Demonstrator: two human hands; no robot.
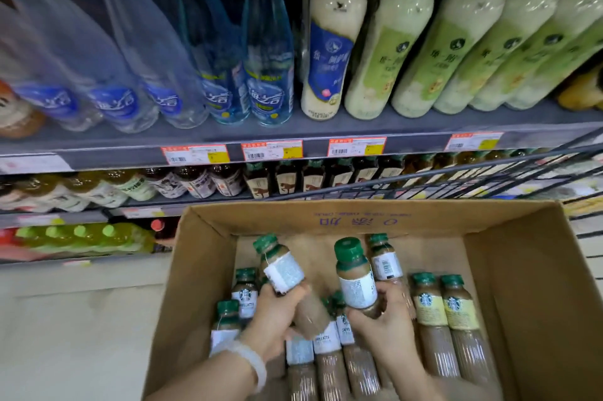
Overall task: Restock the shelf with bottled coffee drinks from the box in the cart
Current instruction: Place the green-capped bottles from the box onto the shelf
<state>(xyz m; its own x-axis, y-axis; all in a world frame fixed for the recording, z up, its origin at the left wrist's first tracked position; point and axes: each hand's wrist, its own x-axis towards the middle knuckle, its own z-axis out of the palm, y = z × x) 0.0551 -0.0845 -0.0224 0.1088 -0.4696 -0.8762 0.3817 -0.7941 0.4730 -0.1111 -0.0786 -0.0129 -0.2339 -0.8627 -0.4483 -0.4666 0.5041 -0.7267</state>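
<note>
An open cardboard box (509, 270) sits in the wire cart (489, 178) and holds several green-capped coffee bottles (429, 306), most of them lying flat. My left hand (277, 312) grips one coffee bottle (282, 266) around its lower body and holds it above the box, cap tilted up and to the left. My right hand (388, 319) grips a second coffee bottle (355, 279) near its base, nearly upright, cap up. A pale bracelet circles my left wrist.
Shelves face me beyond the cart. The top shelf (293, 133) carries clear blue water bottles (267, 74) at left and pale green milk-tea bottles (408, 51) at right. Dark tea bottles (313, 177) fill the row below, and green drinks (81, 237) stand lower left.
</note>
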